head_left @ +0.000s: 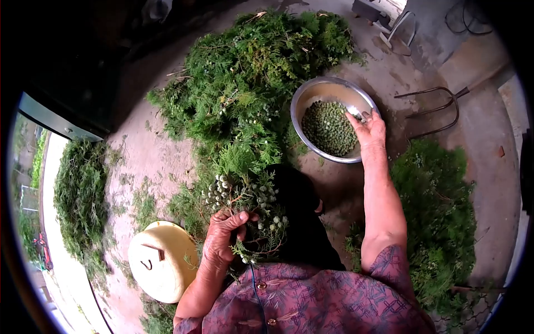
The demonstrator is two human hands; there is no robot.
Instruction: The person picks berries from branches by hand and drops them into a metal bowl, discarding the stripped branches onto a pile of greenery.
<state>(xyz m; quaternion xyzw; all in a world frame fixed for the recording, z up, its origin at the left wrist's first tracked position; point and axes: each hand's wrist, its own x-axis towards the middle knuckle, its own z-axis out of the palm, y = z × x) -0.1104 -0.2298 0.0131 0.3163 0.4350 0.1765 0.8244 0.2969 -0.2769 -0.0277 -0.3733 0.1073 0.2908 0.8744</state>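
- Your left hand (222, 239) is gripping a sprig (250, 206), with the fingers curled tight round its stems and the thumb pressing across them.
- The sprig is fanning out above and to the right of those fingers, and pale round berries (222, 186) are clustering on it just beyond your knuckles.
- Your right hand (367, 131) is reaching out over the near edge of a bowl (311, 89), palm down, with the fingers stretched out side by side and not closing on anything.
- Green berries (328, 128) are lying in a heap in the bowl, just left of your right fingertips; whether the tips are touching them is hard to tell from this angle.
- A big pile of cut greenery (256, 72) is lying beyond your left fingers and is running up against the bowl's left side.
- A fork (439, 108) with curved tines is lying on the concrete, beyond and to the right of your right fingers, apart from the bowl.
- More greenery (439, 211) is spreading on the outer side of your right forearm.
- A round cream lid (161, 259) with a hook handle is lying on the outer side of your left wrist.
- Something dark (300, 211), perhaps cloth, is sitting between your two arms, behind the sprig.
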